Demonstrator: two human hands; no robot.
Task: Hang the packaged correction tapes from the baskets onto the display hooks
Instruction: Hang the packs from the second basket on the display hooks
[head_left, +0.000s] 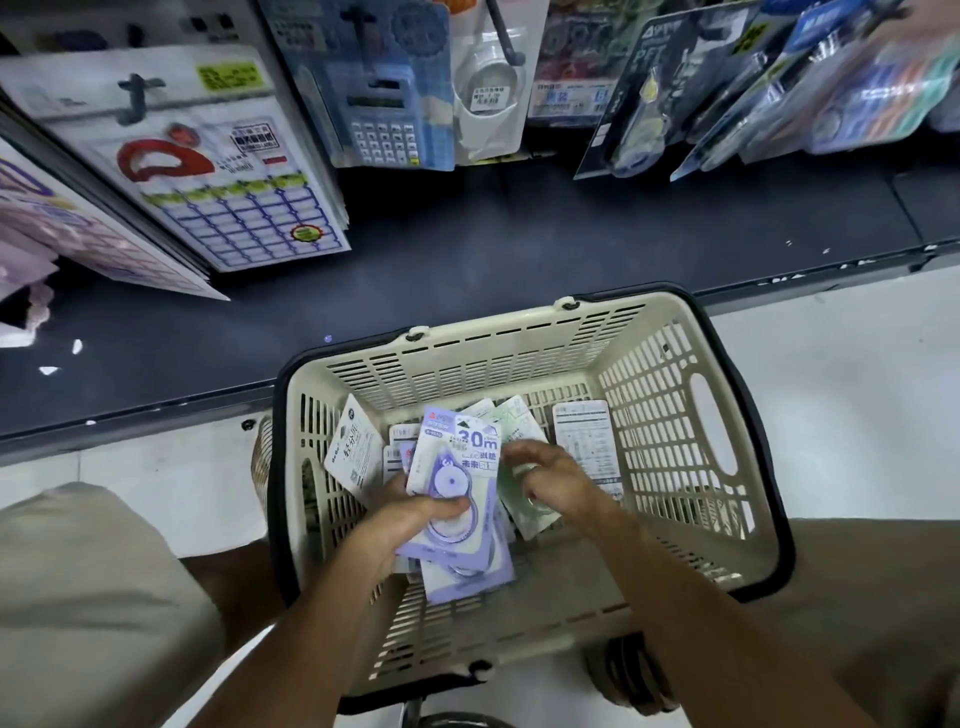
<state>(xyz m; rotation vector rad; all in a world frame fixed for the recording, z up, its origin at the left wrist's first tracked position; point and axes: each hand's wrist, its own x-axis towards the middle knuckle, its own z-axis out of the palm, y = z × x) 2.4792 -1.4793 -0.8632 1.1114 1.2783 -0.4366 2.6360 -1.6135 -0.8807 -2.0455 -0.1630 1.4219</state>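
Observation:
A cream plastic basket (670, 431) stands in front of me with several packaged correction tapes inside. My left hand (415, 519) grips a small stack of purple correction tape packs (457, 467), thumb across the top pack. My right hand (550, 483) reaches into the basket beside it, its curled fingers on a green correction tape pack (519, 421). More packs lie in the basket: a white one (356, 447) leans at the left, and another (584, 441) lies back-side up at the right. Display hooks (506, 36) with hanging stationery run along the top.
A dark low shelf (519, 234) runs under the display wall. Label sheets (218, 171), a calculator pack (384, 104) and tape packs (649, 104) hang above it. White floor (841, 389) lies on both sides. My knees in beige shorts flank the basket.

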